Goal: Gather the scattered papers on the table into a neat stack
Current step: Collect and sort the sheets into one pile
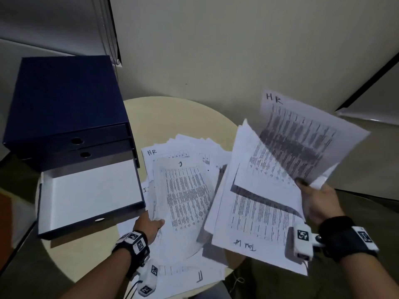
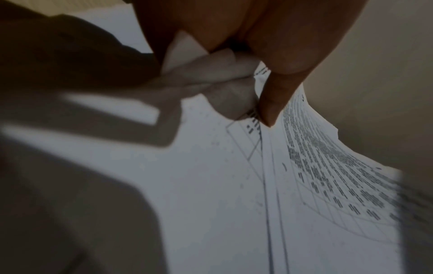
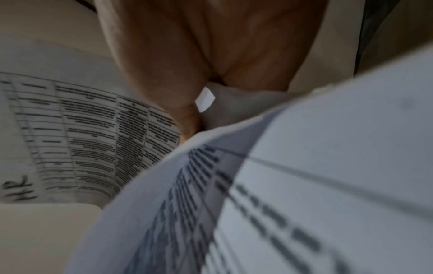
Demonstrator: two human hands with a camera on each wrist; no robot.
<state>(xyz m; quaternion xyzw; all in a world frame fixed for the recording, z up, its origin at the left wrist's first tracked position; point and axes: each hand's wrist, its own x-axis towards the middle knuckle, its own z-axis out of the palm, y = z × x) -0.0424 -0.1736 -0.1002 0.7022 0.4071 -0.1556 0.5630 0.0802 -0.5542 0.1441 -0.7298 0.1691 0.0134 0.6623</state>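
Printed white sheets lie scattered over the round beige table (image 1: 172, 113). My right hand (image 1: 317, 199) holds a fanned bunch of papers (image 1: 280, 169) lifted above the table's right side, thumb on top; one sheet reads "H.R". In the right wrist view that bunch (image 3: 293, 185) fills the picture, pinched at the thumb (image 3: 187, 120). My left hand (image 1: 149, 225) pinches the near left edge of a curled sheet (image 1: 185, 195) on the table pile. The left wrist view shows its thumb (image 2: 276, 103) on top of the sheets (image 2: 328, 176) and fingers curled beneath.
A dark blue drawer box (image 1: 64, 104) stands at the table's left, its bottom drawer (image 1: 90, 197) pulled out and white inside. More sheets (image 1: 194, 275) reach the table's near edge. A wall stands close behind the table.
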